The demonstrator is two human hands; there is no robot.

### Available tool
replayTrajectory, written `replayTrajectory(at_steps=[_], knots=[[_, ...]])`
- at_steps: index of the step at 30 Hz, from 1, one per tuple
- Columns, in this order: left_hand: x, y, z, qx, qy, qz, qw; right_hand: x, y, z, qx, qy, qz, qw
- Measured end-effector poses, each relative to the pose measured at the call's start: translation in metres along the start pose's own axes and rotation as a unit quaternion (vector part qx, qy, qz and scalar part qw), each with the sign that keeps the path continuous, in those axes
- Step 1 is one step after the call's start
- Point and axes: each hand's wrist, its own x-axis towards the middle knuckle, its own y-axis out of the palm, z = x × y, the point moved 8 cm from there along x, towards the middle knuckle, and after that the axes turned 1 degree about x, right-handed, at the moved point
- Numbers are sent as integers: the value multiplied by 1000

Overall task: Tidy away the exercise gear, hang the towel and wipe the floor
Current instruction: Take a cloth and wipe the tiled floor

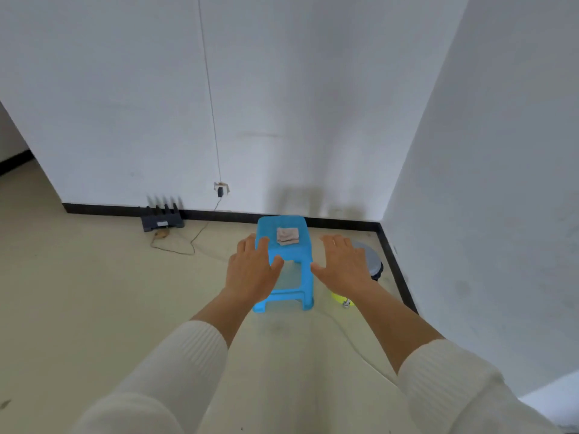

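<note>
A blue plastic stool [293,255] stands on the floor near the corner of the room. A small folded grey cloth [287,235] lies on its seat. My left hand [250,270] is stretched forward with straight fingers in front of the stool's left side, holding nothing. My right hand [343,261] is held out flat to the right of the stool, fingers spread and empty. A yellow-green object [340,298] with a metal part lies on the floor behind my right forearm, mostly hidden.
A grey lidded bin [371,258] stands in the corner behind my right hand. A black router [162,219] sits by the skirting at the left, its cable [188,242] trailing over the floor to a wall socket [221,189]. White walls close the front and right.
</note>
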Motion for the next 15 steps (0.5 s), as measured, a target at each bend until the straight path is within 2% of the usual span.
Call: replayTrajectory(at_steps=[3,8,15], knots=[[75,40,4,-18,-13,8,1000,78,26,-21,-11,-6,14,1000],[189,124,27,-46,-82,55,994,205,77,-62,-15,-21,73,997],[303,212,69,-50,-153,112,981,353,156,-82,4,-27,155,988]])
